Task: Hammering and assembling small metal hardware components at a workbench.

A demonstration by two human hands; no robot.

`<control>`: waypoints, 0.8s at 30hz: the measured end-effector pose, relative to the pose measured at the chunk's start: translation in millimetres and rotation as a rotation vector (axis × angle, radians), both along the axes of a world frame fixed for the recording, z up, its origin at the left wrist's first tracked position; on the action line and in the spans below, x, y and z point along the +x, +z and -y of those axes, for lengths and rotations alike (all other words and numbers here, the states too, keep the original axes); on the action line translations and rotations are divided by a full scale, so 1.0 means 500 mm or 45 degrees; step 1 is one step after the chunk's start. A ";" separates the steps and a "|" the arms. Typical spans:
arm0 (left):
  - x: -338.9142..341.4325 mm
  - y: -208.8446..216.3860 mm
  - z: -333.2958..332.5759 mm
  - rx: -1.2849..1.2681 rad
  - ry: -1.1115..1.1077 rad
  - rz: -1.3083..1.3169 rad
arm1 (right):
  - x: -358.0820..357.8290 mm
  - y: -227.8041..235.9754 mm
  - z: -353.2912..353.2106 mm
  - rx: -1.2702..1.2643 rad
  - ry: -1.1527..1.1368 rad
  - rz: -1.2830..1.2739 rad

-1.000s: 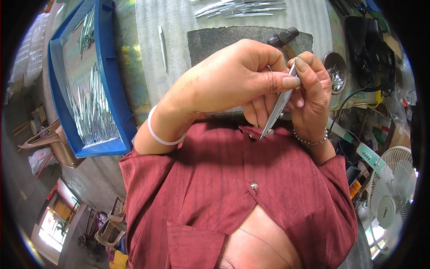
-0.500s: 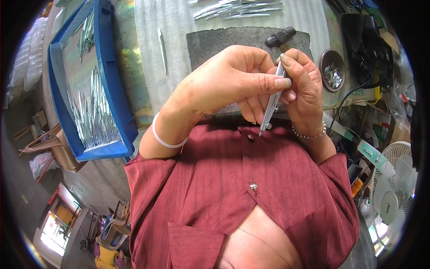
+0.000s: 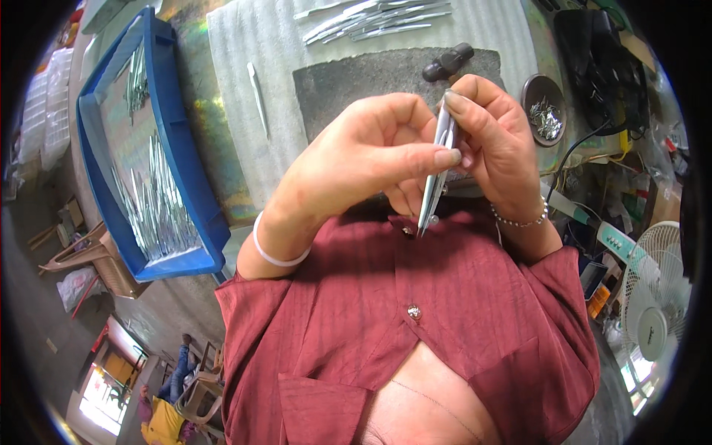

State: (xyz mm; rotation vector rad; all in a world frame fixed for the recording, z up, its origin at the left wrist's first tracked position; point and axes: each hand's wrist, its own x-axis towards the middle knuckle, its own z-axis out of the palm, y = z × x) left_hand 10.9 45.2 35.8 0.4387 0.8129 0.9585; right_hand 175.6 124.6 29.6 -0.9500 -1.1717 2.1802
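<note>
Between my hands, close to my chest, is a slim silver drawing compass [image 3: 431, 194], its pointed end tilted down toward me and a small round screw near that end. My left hand [image 3: 356, 152] pinches its middle between thumb and fingers. The thumb and bent fingers of my right hand [image 3: 495, 133] grip its upper end; part of that end is hidden. Just beyond my fingers a black-headed hammer [image 3: 449, 63] lies on a dark mat [image 3: 334, 89]. One loose silver compass leg [image 3: 257, 100] lies left of the mat.
Several silver legs [image 3: 374, 21] are piled at the far side of the table. A blue tray [image 3: 194, 156] of metal pieces stands left; a round bowl [image 3: 528, 96] of small metal parts sits right, near a black device [image 3: 589, 67]. A fan [image 3: 653, 311] stands lower right.
The compass has turned in my fingers to a narrower, steeper view, its point a little lower and to the left. Both hands keep their hold, and the whole view has shifted slightly.
</note>
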 end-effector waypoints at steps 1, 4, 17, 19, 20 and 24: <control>-0.001 0.004 0.007 0.072 0.058 -0.078 | 0.001 0.008 -0.006 0.082 -0.014 0.033; -0.001 0.018 0.039 0.329 0.366 -0.509 | 0.045 0.038 -0.105 0.491 -0.034 0.025; 0.021 -0.066 0.088 0.621 0.622 -1.602 | 0.051 -0.149 -0.424 1.865 0.069 1.106; 0.013 -0.067 0.090 0.622 0.604 -1.613 | 0.047 -0.105 -0.364 1.794 0.062 1.030; 0.010 -0.068 0.094 0.637 0.581 -1.611 | 0.046 -0.067 -0.317 1.724 0.046 0.971; 0.012 -0.062 0.091 0.420 0.653 -1.338 | 0.074 0.016 -0.142 1.639 0.455 0.840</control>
